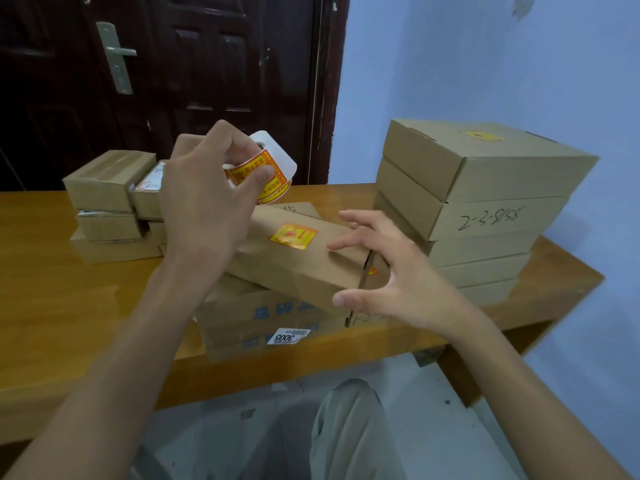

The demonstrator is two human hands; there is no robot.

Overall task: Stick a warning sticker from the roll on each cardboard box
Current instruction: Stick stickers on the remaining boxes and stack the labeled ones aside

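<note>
Wooden table [52, 271] under everything, a tall stack of boxes [485, 209] on my right with a sticker already on its top box, smaller boxes [107, 206] piled far left. Dead centre, the flat cardboard box [298, 268] lies tilted on a bigger carton [263, 323], a yellow warning sticker [293, 236] on its top. My left hand [204, 202] grips the sticker roll [266, 171] above it; my right hand [391, 271] hovers with fingers spread at the box's right end, holding nothing
</note>
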